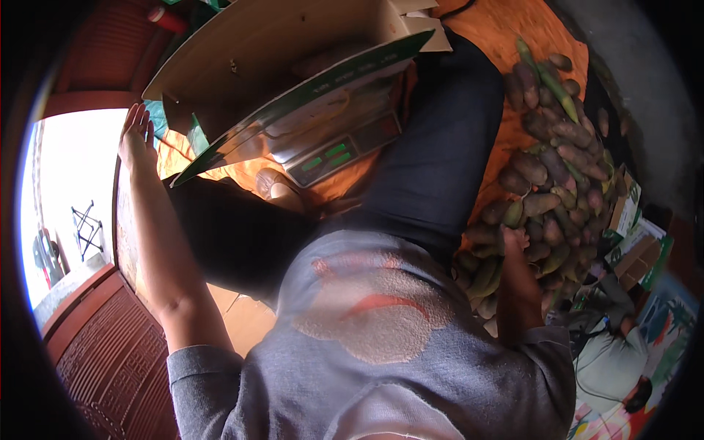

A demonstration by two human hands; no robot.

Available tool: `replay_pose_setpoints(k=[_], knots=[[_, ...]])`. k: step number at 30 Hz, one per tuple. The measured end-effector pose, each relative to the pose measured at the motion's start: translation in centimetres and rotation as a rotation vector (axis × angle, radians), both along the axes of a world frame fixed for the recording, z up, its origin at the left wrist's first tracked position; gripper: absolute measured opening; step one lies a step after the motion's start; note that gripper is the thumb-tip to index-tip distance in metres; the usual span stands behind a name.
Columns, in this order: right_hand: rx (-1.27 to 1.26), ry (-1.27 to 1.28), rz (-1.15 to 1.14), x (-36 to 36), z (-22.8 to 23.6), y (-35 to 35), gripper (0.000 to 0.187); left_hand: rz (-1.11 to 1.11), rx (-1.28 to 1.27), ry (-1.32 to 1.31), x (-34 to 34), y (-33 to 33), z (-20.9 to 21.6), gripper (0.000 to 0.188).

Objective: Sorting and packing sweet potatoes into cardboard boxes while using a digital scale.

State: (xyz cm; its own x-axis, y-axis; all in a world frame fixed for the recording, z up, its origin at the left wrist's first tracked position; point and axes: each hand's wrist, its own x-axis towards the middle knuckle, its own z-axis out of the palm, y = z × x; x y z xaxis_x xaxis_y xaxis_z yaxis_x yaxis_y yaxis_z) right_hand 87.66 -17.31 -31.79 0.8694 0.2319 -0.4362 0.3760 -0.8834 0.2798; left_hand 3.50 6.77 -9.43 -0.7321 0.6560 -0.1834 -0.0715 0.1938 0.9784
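Observation:
My left hand [138,139] is raised beside the left corner of a large cardboard box [271,48], fingers stretched out and nothing in them. I cannot tell whether it touches the box. The box stands open, with a green printed flap [315,92] folded out toward me; a few dim shapes lie inside. Under the flap is a digital scale [323,165] with lit green displays. My right hand [515,238] is down on a pile of oblong, brown-purple and green fruits or tubers [539,169]. Its fingers are bent inward; what they grip is hidden.
An orange sheet [477,18] lies under the pile. A long green vegetable [557,92] rests on top. My dark-trousered leg [440,147] lies between scale and pile. Carved red-brown wood [110,352] stands at left. Another person [609,359] is at lower right, near cartons [642,253].

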Motion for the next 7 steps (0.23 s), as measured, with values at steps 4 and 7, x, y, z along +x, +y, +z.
replay_pose_setpoints(k=[4,7], knots=[[-0.037,0.109,-0.034,4.3,-3.4,-2.3,0.097,-0.047,0.011,-0.043,1.3,2.3,-1.8,0.048],[-0.034,0.087,0.042,2.3,-4.9,-1.5,0.112,-0.015,0.036,-0.049,1.6,2.4,-0.3,0.043]])
